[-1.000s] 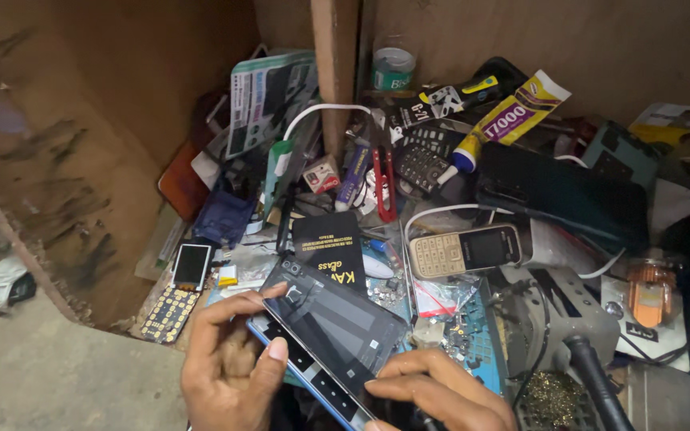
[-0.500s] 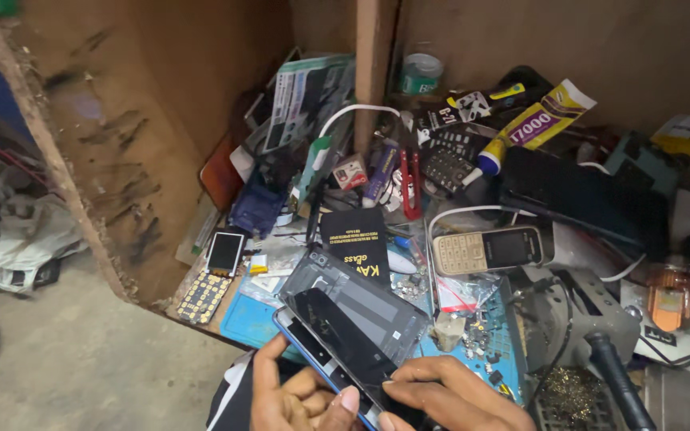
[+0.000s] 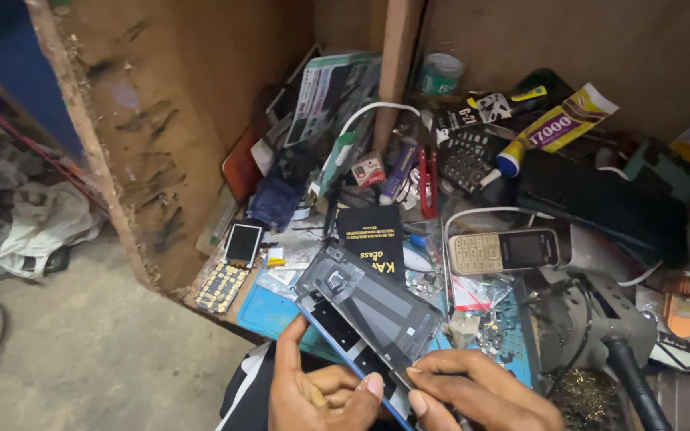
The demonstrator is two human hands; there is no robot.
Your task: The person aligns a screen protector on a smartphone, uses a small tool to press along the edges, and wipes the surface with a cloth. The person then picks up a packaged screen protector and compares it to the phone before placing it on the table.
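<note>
My left hand (image 3: 317,395) and right hand (image 3: 481,395) pinch the opened blue-framed smartphone with its lifting dark back panel (image 3: 369,315) low over the blue work mat (image 3: 269,313); light, stiff, likely fragile, so I grip by the edges.

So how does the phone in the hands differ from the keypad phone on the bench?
The smartphone is opened, its back panel lifted off the blue frame; the keypad phone looks whole. The smartphone is larger and held tilted in both hands; the keypad phone lies flat, untouched. The smartphone is dark grey, the keypad phone beige with buttons. Both are phones.
</note>
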